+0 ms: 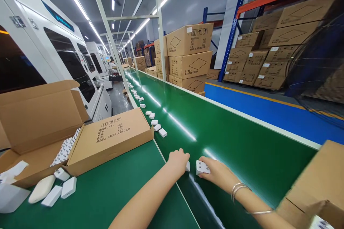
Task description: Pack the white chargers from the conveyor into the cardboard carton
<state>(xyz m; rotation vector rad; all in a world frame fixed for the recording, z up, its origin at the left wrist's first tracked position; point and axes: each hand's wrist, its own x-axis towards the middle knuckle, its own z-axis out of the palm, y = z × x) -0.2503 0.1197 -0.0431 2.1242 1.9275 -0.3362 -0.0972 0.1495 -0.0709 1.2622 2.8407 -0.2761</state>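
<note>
Over the green conveyor belt (220, 128), my right hand (217, 173) pinches white charger blocks (202, 167); dark slots show on their near face, and they look like a pair side by side. My left hand (177, 161) is just to the left, its fingers closed around another white charger block (187, 166), mostly hidden by the hand. Ahead of my hands, several white charger blocks (162, 132) lie in a loose line along the belt's left edge. Loose white blocks (69, 187) also rest on the green table (115, 186) at the left, beside a cream rounded object (42, 189).
An open carton (37, 114) with rows of white blocks stands at the left, against a closed flat carton (113, 136). Another carton (319, 175) is at the lower right. Stacked cartons (189, 61) stand beyond the belt's right rail (242, 114). White machines (59, 39) line the left.
</note>
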